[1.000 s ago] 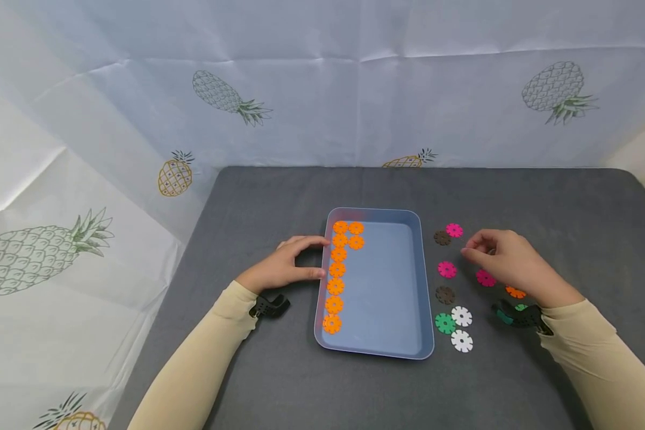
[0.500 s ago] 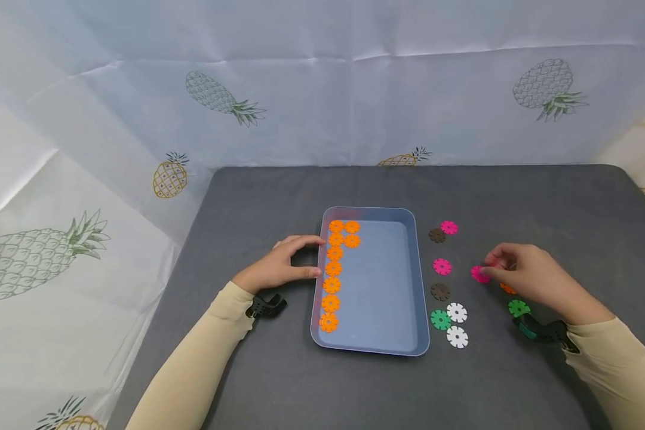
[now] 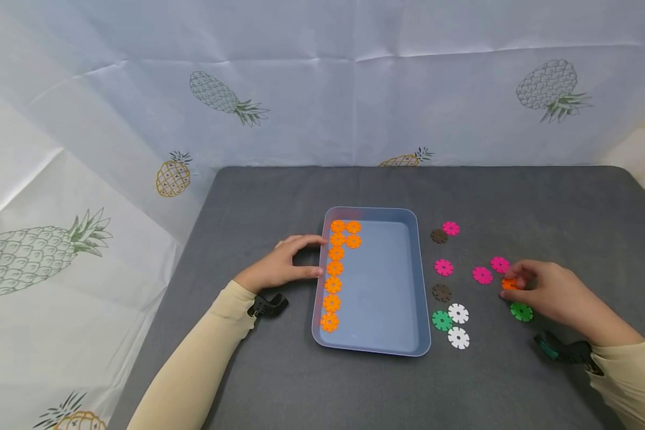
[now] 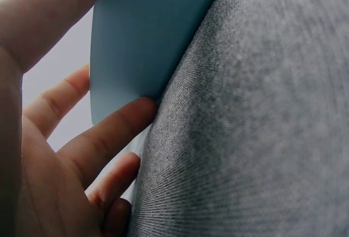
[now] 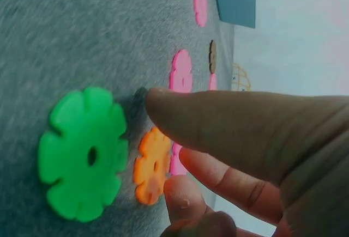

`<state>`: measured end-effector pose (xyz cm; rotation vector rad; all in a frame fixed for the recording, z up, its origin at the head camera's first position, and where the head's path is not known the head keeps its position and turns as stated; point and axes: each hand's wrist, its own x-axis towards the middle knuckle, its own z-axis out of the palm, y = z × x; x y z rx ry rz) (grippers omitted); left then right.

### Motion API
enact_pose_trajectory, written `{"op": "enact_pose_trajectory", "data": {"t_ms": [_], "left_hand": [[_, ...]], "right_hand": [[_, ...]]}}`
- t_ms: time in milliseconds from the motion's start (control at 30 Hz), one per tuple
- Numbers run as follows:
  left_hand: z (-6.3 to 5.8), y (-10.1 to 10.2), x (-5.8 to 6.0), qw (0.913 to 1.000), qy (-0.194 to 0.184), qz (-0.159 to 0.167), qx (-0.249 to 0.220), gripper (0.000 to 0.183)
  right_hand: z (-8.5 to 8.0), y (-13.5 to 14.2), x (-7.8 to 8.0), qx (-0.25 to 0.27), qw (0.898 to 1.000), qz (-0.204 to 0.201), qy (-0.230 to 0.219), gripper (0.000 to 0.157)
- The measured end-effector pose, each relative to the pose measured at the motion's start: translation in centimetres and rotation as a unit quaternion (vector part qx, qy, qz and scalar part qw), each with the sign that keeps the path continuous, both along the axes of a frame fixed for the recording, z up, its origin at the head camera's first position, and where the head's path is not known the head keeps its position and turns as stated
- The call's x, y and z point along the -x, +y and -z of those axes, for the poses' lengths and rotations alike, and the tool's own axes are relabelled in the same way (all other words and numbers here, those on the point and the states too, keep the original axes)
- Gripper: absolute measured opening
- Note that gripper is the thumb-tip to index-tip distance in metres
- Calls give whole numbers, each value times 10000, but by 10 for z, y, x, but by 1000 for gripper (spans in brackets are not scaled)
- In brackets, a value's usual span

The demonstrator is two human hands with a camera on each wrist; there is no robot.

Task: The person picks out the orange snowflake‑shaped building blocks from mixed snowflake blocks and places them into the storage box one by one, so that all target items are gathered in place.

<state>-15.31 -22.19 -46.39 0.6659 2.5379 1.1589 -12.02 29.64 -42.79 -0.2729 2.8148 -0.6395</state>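
A grey-blue tray [image 3: 381, 286] lies on the table with orange notched discs [image 3: 333, 269] along its left side. My left hand [image 3: 276, 266] rests against the tray's left wall, thumb and fingers spread; in the left wrist view its fingertips touch the tray wall [image 4: 147, 35]. At the right, my right hand [image 3: 550, 292] is over an orange notched disc [image 3: 507, 283] that lies flat on the table. Its thumb and fingers are apart around the disc [image 5: 150, 166], partly covering it. Just nearer lies a green notched disc [image 5: 84, 155].
Right of the tray lie pink discs [image 3: 444, 267], brown discs [image 3: 442, 292], white discs [image 3: 458, 338] and a darker green disc [image 3: 442, 321]. Two pink discs [image 3: 482, 275] sit close to my right hand. A pineapple-print cloth [image 3: 312, 107] hangs behind the grey table [image 3: 269, 197].
My right hand has moved right and nearer, passing over the pink discs to the orange disc and uncovering the pink pair and the green disc. The left hand stays at the tray.
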Motion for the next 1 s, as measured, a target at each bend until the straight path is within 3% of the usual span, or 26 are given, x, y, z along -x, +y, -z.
{"op": "enact_pose_trajectory", "data": {"t_ms": [467, 1000], "left_hand": [[4, -2, 2, 10000, -28, -22, -10, 64], [3, -2, 3, 10000, 4, 20, -44, 65]], "right_hand": [[4, 7, 3, -294, 9988, 346, -197, 54], [7, 14, 6, -109, 9985, 392, -364, 59]]}}
